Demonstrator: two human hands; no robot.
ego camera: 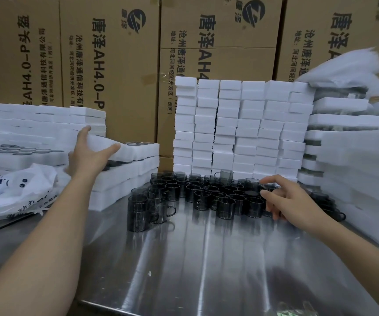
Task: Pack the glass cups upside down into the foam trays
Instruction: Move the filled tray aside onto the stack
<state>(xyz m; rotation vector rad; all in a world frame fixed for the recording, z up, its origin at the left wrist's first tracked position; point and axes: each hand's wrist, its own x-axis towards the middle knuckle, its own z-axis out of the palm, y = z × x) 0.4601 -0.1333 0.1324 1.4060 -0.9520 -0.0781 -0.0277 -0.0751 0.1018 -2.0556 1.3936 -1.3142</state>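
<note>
Beneath the right hand (285,200), spread and empty, stand dozens of glass cups (203,197), too crowded to count; the left hand (86,156) grips one blurred foam tray (103,142).

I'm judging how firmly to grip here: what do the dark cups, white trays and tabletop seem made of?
The cups: smoky grey glass, glossy; neighbouring cups show through the walls. The trays: white foam, matte, soft-edged; the exact plastic cannot be told. The tabletop: likely brushed stainless steel, with streaky reflections of the cups.
</note>
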